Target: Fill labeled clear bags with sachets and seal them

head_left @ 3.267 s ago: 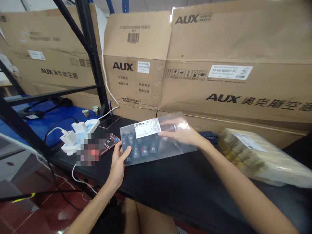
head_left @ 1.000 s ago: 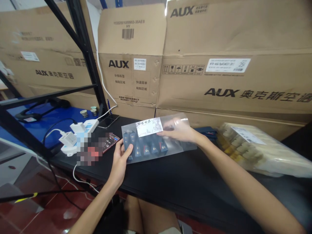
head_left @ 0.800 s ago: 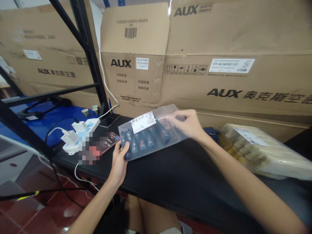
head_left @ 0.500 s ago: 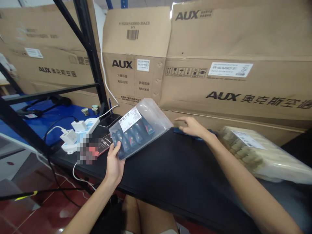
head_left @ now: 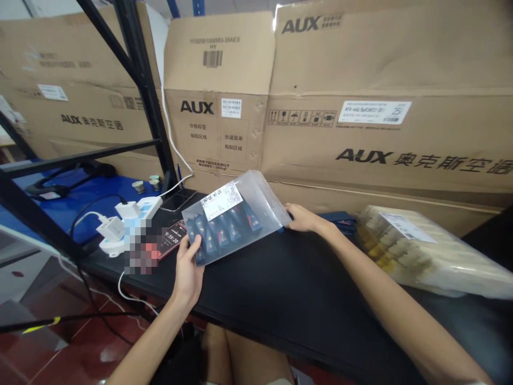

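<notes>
My left hand (head_left: pixel 191 264) grips the lower left corner of a frosted plastic bag (head_left: pixel 269 200), thumb on top. Inside it lie several dark blue sachets (head_left: pixel 228 227), and a white printed label (head_left: pixel 223 201) is on its upper face. The bag is tilted above the black table. My right hand (head_left: pixel 306 218) is at the bag's right end, its fingers closed on the edge there; the fingertips are partly hidden. Behind my right wrist lie more dark blue packets (head_left: pixel 340 220). A small blue bit shows below the bag's right corner.
A clear bag of pale, bundled items (head_left: pixel 425 251) stands on the right of the black table (head_left: pixel 272 299). To the left are a phone (head_left: pixel 172 238), a dark device (head_left: pixel 178 200), a white power strip (head_left: pixel 146 208) with plugs, and cables. Large cardboard boxes (head_left: pixel 380 69) line the back.
My right hand has moved left and down from above the blue packets to the bag's right edge, and its fingers have closed there. The bag has shifted slightly right and down.
</notes>
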`<state>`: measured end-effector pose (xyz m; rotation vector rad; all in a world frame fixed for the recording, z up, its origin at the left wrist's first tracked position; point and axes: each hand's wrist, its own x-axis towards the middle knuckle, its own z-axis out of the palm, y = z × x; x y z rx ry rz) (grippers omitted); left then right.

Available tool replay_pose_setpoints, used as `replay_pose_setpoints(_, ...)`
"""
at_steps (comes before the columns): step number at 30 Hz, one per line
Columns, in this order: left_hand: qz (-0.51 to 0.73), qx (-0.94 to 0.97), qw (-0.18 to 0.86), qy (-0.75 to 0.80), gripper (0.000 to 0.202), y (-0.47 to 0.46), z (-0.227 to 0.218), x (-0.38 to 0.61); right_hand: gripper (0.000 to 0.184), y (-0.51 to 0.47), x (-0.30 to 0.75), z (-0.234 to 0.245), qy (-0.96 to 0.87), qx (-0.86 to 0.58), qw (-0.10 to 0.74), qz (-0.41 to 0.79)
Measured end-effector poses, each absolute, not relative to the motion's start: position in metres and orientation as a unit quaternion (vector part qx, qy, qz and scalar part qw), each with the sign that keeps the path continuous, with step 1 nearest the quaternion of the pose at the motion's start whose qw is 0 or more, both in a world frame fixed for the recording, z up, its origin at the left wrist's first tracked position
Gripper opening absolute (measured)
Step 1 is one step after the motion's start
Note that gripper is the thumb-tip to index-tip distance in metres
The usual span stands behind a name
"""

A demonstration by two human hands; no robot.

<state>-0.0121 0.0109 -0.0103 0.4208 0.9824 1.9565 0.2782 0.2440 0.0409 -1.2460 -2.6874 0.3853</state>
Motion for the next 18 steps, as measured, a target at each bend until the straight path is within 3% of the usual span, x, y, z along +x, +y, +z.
replay_pose_setpoints(5,0.788,0.168,0.439,0.398,0.05,0.012,-0.011,-0.012,0.067,0.249,0.292,0.044,-0.893,-0.411,0.069,0.168)
replay_pose_setpoints(9,0.786,0.175,0.436,0.401,0.049,0.012,-0.012,-0.013,0.052,0.249,0.291,0.044,-0.887,-0.399,0.12,0.2)
replay_pose_setpoints(11,0.787,0.176,0.435,0.401,0.048,0.012,-0.012,-0.013,0.053,0.247,0.288,0.049,-0.872,-0.384,0.189,0.238)
replay_pose_setpoints(15,0.79,0.169,0.434,0.399,0.048,0.011,-0.012,-0.013,0.066,0.232,0.285,0.073,-0.724,-0.291,0.453,0.432)
replay_pose_setpoints(18,0.79,0.167,0.431,0.402,0.048,0.011,-0.012,-0.012,0.067,0.216,0.282,0.095,-0.651,-0.226,0.514,0.511)
